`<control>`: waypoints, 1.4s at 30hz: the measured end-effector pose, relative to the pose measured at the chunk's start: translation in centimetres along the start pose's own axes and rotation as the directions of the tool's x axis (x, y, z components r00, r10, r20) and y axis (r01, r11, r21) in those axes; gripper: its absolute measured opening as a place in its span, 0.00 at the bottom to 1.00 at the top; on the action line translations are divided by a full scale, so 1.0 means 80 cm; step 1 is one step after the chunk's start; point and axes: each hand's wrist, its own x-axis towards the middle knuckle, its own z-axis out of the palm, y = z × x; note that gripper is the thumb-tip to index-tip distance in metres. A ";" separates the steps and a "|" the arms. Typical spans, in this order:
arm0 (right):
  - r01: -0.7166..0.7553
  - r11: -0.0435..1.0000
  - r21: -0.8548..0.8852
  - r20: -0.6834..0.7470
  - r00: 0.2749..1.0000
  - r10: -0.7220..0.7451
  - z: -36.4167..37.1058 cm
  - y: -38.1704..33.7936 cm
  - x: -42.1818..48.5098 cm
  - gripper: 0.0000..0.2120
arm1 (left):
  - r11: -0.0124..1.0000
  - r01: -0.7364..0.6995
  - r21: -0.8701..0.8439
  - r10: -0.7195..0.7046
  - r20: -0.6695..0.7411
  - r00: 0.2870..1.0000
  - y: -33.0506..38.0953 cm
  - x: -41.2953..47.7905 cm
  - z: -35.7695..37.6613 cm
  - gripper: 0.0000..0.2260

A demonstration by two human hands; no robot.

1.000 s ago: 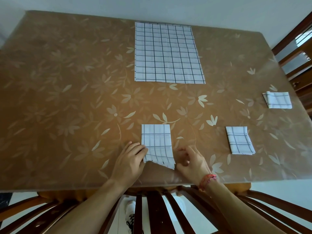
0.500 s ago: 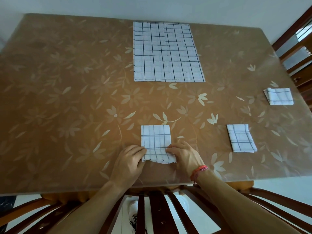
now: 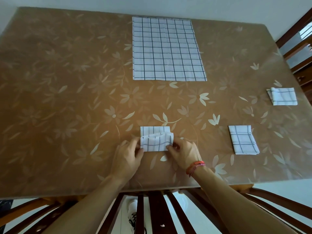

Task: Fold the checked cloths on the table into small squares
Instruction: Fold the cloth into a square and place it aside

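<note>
Left grip [image 3: 128, 156] and right grip [image 3: 184, 152] pinch opposite sides of the checked cloth [image 3: 155, 142], its near flap raised.

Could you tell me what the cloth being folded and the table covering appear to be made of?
The checked cloth looks like thin woven cotton, matte: it sags and creases softly where lifted. The table covering seems floral-printed plastic sheet: light glares faintly off it; not certain.

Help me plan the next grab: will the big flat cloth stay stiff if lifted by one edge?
The big flat cloth would likely droop: the near cloth ripples mid-fold. Faint creases suggest thin, light fabric.
</note>
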 end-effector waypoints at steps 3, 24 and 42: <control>-0.035 0.999 0.028 -0.025 0.999 0.036 0.003 -0.004 0.002 0.07 | 1.000 -0.017 0.011 0.017 0.021 1.000 -0.009 0.007 0.008 0.10; -0.048 0.997 0.066 -0.012 0.999 0.049 0.011 -0.018 0.022 0.18 | 0.812 -0.383 0.441 0.341 0.175 0.924 -0.039 0.028 0.017 0.19; 0.513 0.805 -0.298 0.132 0.857 -0.497 0.082 -0.060 0.040 0.24 | 0.806 -0.388 0.448 0.314 0.233 0.920 -0.053 0.028 0.027 0.24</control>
